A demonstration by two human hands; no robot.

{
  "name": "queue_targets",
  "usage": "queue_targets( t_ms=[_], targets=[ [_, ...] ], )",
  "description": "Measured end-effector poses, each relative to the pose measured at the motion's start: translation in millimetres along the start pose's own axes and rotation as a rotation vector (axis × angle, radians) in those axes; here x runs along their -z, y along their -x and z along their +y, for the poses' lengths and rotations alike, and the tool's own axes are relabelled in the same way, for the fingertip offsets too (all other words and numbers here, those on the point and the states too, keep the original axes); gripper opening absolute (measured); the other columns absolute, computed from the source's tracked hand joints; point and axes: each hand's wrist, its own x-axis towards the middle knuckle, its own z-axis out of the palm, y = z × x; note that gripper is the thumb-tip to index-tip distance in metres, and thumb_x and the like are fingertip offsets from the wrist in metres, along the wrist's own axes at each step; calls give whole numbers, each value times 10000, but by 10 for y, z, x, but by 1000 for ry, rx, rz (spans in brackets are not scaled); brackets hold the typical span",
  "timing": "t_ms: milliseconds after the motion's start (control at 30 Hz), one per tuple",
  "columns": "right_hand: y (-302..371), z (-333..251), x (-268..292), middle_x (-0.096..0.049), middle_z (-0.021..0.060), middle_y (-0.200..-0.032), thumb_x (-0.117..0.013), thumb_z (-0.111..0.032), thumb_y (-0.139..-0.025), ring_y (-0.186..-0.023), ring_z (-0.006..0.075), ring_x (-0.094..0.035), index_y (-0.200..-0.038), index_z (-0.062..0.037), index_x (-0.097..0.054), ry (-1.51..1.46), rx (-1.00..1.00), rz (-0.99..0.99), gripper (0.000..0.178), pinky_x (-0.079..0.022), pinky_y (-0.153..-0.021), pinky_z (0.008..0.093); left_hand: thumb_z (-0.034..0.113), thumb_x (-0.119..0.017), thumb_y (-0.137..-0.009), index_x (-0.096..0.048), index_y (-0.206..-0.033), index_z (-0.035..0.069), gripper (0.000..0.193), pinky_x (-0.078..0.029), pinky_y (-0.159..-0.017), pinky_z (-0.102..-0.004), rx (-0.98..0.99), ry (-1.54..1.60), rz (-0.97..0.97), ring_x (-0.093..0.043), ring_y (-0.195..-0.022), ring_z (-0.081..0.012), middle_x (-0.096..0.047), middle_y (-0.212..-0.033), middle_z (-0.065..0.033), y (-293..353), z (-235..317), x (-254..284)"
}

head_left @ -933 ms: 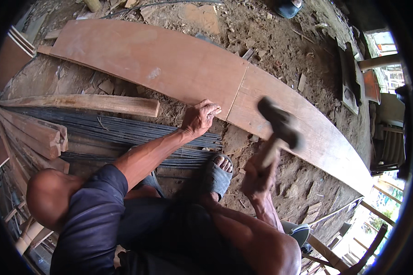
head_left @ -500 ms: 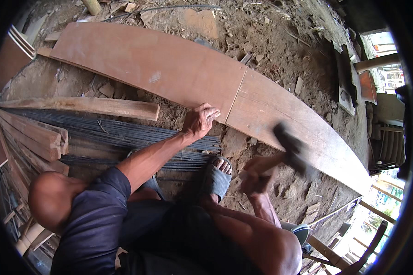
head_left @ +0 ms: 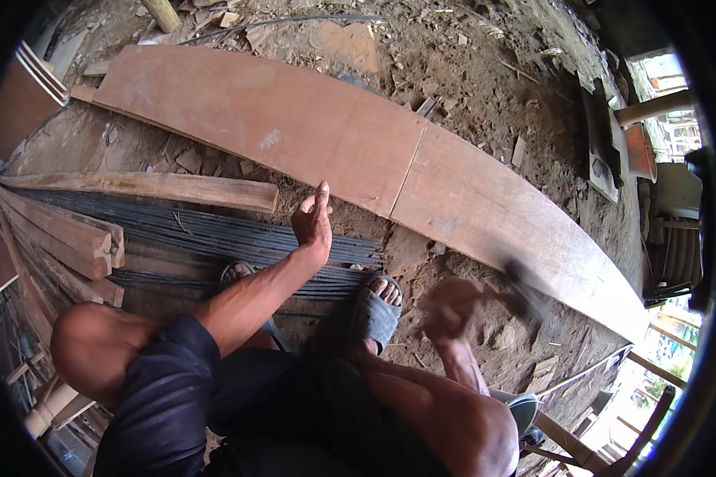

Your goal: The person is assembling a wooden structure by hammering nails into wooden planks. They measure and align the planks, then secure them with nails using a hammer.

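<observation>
My right hand [head_left: 453, 308] is closed around the handle of a hammer [head_left: 523, 288]; hand and tool are smeared by motion. The dark hammer head hangs by the near edge of a long, curved, reddish-brown plywood panel [head_left: 254, 111]. A seam crosses the panel, and a paler plywood piece [head_left: 493, 183] continues to its right. Just off the near edge, left of the seam, my left hand [head_left: 313, 224] is raised with one digit stretched up and the others loosely bent. It appears to hold nothing. Small marks show on the plywood near the seam.
Squared timbers [head_left: 135, 187] and thin dark rods [head_left: 215, 230] lie at the left beside my sandalled feet [head_left: 376, 306]. Wood scraps litter the dirt floor [head_left: 453, 63] beyond the panel. An orange container [head_left: 639, 151] stands at the far right.
My left hand has lifted off the panel's edge near the seam and drawn back left, a digit now raised. The hammer has shifted slightly right and lower in my right hand.
</observation>
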Motion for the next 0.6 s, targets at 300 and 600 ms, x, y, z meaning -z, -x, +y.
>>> queue_targets(
  t_ms=[300, 600],
  targets=[
    [-102, -183, 56, -649, 124, -761, -624, -284, -935, -613, 198, -625, -1183, 28, -510, 61, -929, -130, 415, -535, -542, 344, 715, -632, -808, -562, -1202, 151, 692, -276, -445, -251, 380, 321, -119, -281, -502, -77, -586, -847, 4, -301, 23, -308],
    [46, 20, -323, -613, 252, -694, -596, -274, -957, -585, 413, -636, -1168, -10, -508, 206, -706, -447, 349, -500, -489, 472, 622, -644, -858, -566, -1125, 149, 549, -277, -404, -239, 147, 348, -136, -298, -465, -67, -448, -669, 27, -266, -40, -325]
  ],
)
